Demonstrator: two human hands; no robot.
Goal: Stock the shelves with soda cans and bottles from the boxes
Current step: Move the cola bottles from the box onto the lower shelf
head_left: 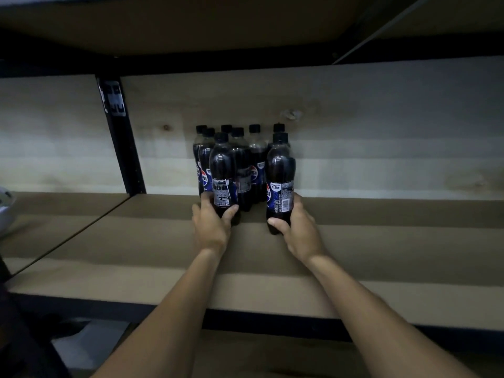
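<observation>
The left hand (211,225) curls round the base of a dark cola bottle (223,170), thumb on the bottle's right side, fingers wrapped behind on its left. The right hand (299,231) holds the lower part of a second cola bottle (280,175), thumb across the front near the base, fingers round the far side. Both bottles stand upright on the shelf board (395,257). They have black caps and blue-and-black labels. A gap lies between them. Both bare forearms reach in from the bottom of the view.

Just behind the two held bottles stands a tight cluster of matching bottles (256,162), all upright and close against the back of the shelf. Eight black caps show in all, counting the two in the hands. The left-hand bottle touches the cluster. The right-hand bottle stands directly in front of another one.

The shelf board is plain brown, with bands of light and shadow across it. Behind the bottles is a pale wooden back wall (368,126). A black metal upright (121,143) stands to the left of the bottles. The brown underside of a higher shelf (191,20) spans the top. At the far left edge a pale rounded object (4,211) is partly visible; what it is cannot be told.
</observation>
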